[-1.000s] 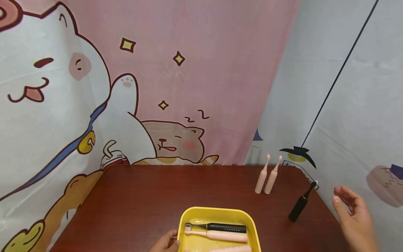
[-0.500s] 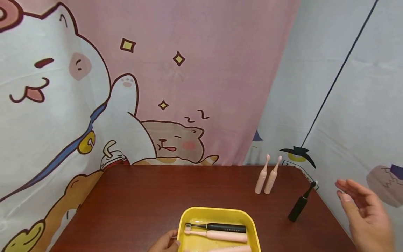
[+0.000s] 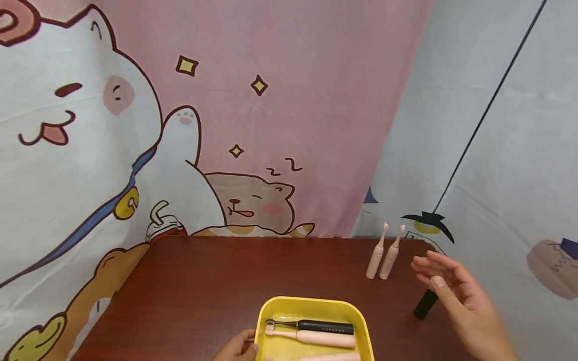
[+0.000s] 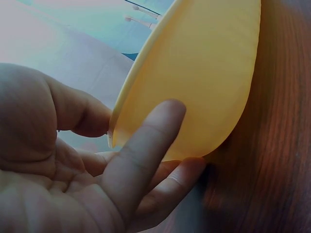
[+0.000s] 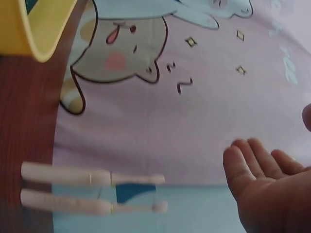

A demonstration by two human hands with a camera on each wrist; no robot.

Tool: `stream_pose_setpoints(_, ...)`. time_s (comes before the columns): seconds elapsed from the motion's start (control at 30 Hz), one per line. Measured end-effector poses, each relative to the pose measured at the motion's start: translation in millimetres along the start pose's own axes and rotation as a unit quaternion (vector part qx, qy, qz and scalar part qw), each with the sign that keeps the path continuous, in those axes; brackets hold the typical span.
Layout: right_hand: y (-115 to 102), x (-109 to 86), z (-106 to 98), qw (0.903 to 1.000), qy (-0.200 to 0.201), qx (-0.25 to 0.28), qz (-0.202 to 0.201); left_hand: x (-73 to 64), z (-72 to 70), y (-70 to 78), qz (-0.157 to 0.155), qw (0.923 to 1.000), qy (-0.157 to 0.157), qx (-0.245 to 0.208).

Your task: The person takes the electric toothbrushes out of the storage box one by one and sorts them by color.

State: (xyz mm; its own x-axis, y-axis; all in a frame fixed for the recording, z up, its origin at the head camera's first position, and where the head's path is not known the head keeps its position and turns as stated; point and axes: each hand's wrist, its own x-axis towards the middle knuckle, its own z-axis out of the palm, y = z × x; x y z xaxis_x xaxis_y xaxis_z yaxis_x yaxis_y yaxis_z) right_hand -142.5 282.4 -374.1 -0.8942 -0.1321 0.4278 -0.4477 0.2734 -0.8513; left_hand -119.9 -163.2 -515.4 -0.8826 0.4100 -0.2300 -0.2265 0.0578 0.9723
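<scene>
A yellow plastic bin (image 3: 311, 300) stands at the table's near side. My left hand (image 3: 237, 347) grips its left end; in the left wrist view the thumb is at the rim (image 4: 127, 87) and the fingers lie along the outer wall. Inside lie a black electric toothbrush (image 3: 325, 327), a pink one (image 3: 325, 339) below it, and another pink one (image 3: 331, 357) cut off by the frame edge. My right hand (image 3: 465, 301), fingers loosely bent and holding nothing, overlaps a standing black electric toothbrush (image 3: 424, 305), hiding its upper part.
Two pink electric toothbrushes (image 3: 375, 260) (image 3: 389, 261) stand upright side by side at the table's back right. Behind the dark red wooden table (image 3: 203, 286) hangs a cartoon-printed cloth (image 3: 316, 100), which also runs down both sides.
My right hand first drifted a little right, then swung left in front of the standing black toothbrush. The left hand and the bin have stayed put.
</scene>
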Motion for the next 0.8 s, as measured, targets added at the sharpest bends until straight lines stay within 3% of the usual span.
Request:
stream_pose_setpoints(0.13,-2.7,8.6,18.3,0.9975,-0.052,-0.047,0.01,0.0,-0.4,-1.2,0.006,0.9999,0.005,0.011)
stream_pose_setpoints(0.3,4.5,21.8,42.2,0.9871,-0.154,0.038,-0.025,-0.9,1.0,-2.9,0.02,0.9997,0.009,0.014)
stream_pose_setpoints(0.4,10.1,26.9,57.7,0.974,-0.209,0.087,-0.001,-0.6,1.0,-2.6,0.022,0.9996,0.007,0.015)
stream_pose_setpoints(0.5,15.4,29.4,72.8,0.9619,-0.245,0.112,0.049,0.3,0.2,-1.2,0.011,0.9999,0.006,0.011)
stream_pose_setpoints(0.63,23.4,31.9,88.6,0.9503,-0.273,0.121,0.089,1.6,-0.5,1.7,-0.012,0.9998,0.01,0.009)
stream_pose_setpoints(0.8,30.7,35.7,100.7,0.9415,-0.294,0.122,0.112,1.7,0.0,3.8,-0.018,0.9997,0.012,0.011)
